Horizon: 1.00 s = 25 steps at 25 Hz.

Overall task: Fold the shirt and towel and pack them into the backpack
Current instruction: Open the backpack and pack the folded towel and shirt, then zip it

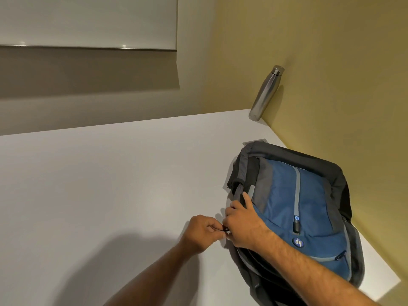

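A blue, grey and black backpack point(304, 208) lies flat on the white table point(110, 184) at the right, its front panel facing up. My left hand point(203, 233) pinches a small black zipper pull at the backpack's left edge. My right hand point(242, 224) rests on the backpack's left side, fingers curled over the edge and pressing the fabric right beside the zipper pull. No shirt or towel is in view.
A steel water bottle point(266, 93) stands at the table's far right corner against the yellow wall point(331, 74). A small grey plate point(256, 142) is set into the table just behind the backpack. The table's right edge runs close under the backpack.
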{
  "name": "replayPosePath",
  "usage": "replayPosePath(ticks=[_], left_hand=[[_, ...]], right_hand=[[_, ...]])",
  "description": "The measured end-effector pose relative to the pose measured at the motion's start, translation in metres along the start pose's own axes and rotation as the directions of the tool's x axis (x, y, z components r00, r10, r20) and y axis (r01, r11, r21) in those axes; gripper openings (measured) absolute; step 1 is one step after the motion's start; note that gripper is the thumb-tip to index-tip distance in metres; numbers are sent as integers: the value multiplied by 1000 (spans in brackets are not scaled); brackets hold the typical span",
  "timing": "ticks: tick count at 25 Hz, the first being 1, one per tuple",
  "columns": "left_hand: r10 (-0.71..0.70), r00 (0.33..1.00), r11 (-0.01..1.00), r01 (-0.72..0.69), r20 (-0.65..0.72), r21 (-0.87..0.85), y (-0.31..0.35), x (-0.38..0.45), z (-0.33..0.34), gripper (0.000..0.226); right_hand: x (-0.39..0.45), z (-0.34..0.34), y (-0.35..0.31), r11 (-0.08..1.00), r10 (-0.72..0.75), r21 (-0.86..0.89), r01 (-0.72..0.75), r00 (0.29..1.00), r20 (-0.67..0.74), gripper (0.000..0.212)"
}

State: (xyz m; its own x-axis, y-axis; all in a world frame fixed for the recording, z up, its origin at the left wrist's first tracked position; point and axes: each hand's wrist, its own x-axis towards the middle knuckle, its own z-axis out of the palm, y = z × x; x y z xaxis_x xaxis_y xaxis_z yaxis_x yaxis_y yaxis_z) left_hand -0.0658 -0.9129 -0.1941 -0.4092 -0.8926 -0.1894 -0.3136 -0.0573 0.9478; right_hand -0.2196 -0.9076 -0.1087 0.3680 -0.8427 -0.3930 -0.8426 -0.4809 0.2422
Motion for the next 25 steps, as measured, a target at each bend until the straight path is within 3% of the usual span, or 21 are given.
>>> replayPosePath(ticks=[4, 7, 11, 15, 21, 25], left_hand=[[-120, 989, 981, 132, 89, -142, 3, -5, -8, 11], [-351, 934, 849, 349, 71, -397, 17, 5, -8, 13], [-445, 877, 797, 480, 180, -368, 30, 20, 14, 31], [-520, 849, 776, 514, 91, -365, 33, 25, 24, 26], [-482, 876, 855, 465, -18, -229, 37, 32, 31, 12], [-435, 899, 891, 420, -55, -173, 37, 32, 34, 20]], right_hand=[[-7, 3, -12, 997, 77, -22, -78, 996, -44, 25], [-14, 8, -16, 997, 64, -40, -68, 992, -107, 23], [-21, 14, -25, 998, 40, -31, -45, 985, -166, 12], [-24, 21, -24, 997, 68, 41, -64, 993, -102, 23], [-29, 24, -22, 999, 32, -32, -38, 986, -162, 17], [-38, 29, -21, 996, 3, -82, -20, 979, -205, 15]])
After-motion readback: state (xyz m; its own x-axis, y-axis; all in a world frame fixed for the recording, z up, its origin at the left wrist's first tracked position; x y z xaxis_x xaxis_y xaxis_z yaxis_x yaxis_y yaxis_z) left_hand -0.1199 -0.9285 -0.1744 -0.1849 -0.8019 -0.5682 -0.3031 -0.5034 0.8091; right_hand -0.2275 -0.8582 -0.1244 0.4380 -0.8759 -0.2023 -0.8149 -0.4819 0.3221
